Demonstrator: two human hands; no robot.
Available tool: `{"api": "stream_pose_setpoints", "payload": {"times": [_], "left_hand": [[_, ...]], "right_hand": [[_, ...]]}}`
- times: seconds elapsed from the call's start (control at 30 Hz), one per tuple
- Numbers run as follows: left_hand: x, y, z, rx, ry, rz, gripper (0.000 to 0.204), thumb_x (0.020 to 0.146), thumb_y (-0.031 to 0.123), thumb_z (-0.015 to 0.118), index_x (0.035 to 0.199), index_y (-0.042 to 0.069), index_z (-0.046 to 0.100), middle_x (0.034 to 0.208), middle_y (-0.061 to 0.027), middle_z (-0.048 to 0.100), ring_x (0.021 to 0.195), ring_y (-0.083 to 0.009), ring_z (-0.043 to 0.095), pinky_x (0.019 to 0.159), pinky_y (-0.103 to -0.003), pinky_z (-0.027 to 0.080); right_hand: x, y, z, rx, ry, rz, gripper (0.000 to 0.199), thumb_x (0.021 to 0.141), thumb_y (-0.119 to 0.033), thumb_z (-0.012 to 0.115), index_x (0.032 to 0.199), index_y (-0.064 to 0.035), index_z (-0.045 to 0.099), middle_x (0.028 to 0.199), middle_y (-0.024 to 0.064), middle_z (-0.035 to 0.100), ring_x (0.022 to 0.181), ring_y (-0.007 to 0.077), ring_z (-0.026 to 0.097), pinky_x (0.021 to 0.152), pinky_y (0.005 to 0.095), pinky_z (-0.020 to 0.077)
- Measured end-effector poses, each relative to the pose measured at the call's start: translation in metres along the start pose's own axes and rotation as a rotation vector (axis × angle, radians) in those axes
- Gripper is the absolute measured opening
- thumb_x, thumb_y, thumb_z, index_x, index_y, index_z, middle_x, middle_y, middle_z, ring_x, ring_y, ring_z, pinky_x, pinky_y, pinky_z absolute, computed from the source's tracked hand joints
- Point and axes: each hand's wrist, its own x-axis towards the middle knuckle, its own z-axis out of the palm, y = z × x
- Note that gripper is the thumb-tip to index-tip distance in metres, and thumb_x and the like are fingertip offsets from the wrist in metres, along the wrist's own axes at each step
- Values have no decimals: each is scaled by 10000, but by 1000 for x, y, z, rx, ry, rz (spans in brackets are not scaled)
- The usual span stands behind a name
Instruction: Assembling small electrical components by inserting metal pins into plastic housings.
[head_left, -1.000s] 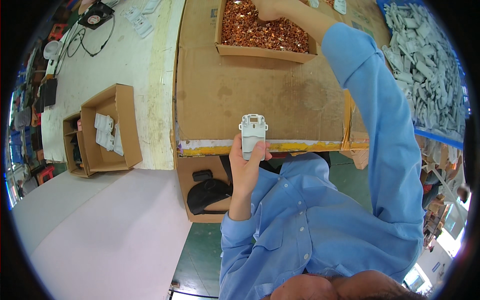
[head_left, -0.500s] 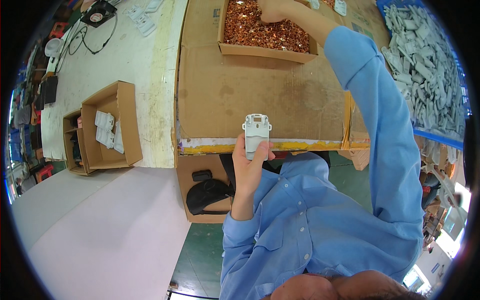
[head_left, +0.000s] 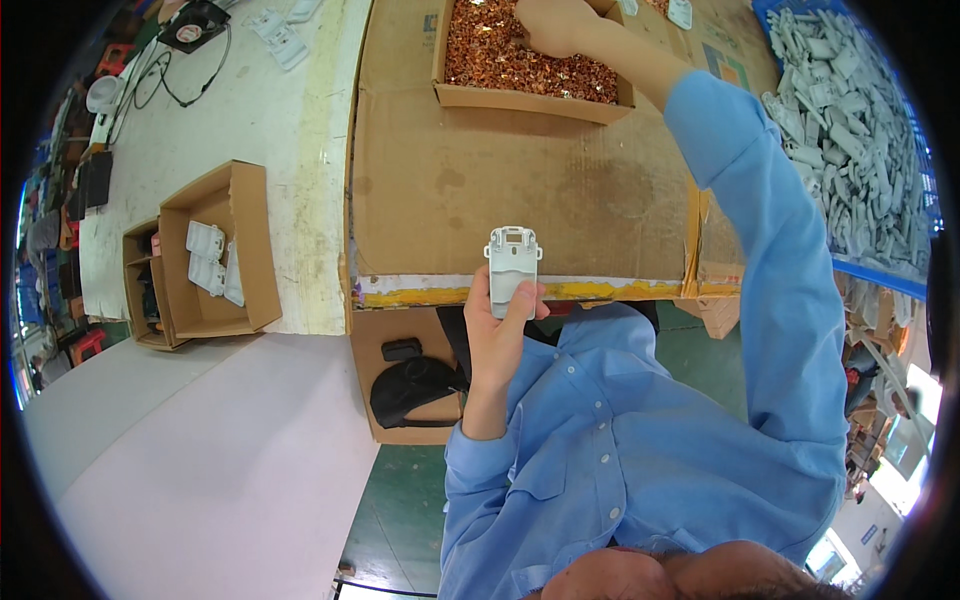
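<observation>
My left hand [head_left: 498,325] is closed around a pale grey-white plastic housing [head_left: 513,270], thumb on its face, at the table's near edge. The housing stands upright in view, with a small rectangular window near its top and little lugs at its sides. At the far side, my right hand [head_left: 556,26] reaches into a shallow cardboard box [head_left: 530,103] filled with many small copper-coloured metal parts [head_left: 490,50]. Its fingers dip among the parts and are mostly hidden, so I cannot tell whether they grip one.
A blue crate [head_left: 880,270] heaped with grey-white plastic pieces [head_left: 850,110] stands at the right. On the left, a white worktop [head_left: 300,130] bears an open cardboard box [head_left: 250,230] with white housings and a cabled device [head_left: 190,32]. Below, a carton holds a black cap [head_left: 415,390].
My right hand has shifted slightly within the box of copper-coloured parts, and its forearm has moved a little right. The left hand keeps the housing in the same place.
</observation>
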Motion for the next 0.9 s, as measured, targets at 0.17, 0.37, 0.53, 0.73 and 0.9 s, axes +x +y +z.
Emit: {"api": "stream_pose_setpoints", "payload": {"times": [0.17, 0.37, 0.53, 0.73, 0.9], "left_hand": [[2, -2, 2, -3, -8, -10, 231, 924, 119, 611, 1098, -1, 518, 875, -85, 652, 672, -94, 596, 652, -232, 488], [1, 4, 4, 15, 15, 10, 264, 927, 137, 610, 1133, -3, 523, 896, -91, 659, 679, -96, 605, 662, -235, 495], [-4, 15, 17, 23, -14, 54, 308, 982, 169, 485, 1243, 7, 504, 988, -126, 670, 690, -123, 608, 665, -256, 500], [-15, 15, 45, -43, -84, 124, 362, 989, 134, 449, 1319, -13, 462, 1081, -150, 656, 856, -173, 653, 799, -286, 513], [-31, 0, 65, 140, -130, 273, 358, 961, 55, 481, 1310, -25, 457, 1109, -119, 632, 913, -145, 638, 818, -282, 510]], "right_hand": [[5, 10, 25, -103, 142, -80, 214, 761, -139, 596, 875, -1, 714, 892, 223, 696, 860, 342, 697, 722, 438, 568], [-37, 18, -11, 344, 413, -139, 233, 773, -219, 610, 769, 13, 635, 745, 253, 645, 777, 369, 675, 669, 418, 543], [-108, 24, -20, 831, 207, -203, 108, 842, -117, 637, 867, -12, 644, 811, 48, 664, 731, 134, 638, 687, 283, 525], [-241, -3, -2, 1501, -170, -273, 119, 865, -108, 642, 934, -11, 650, 814, 4, 647, 769, 60, 596, 722, 225, 492], [-306, -25, 13, 1511, -58, -165, 111, 879, -25, 621, 985, 1, 640, 902, 36, 639, 837, 104, 600, 752, 264, 487]]}}
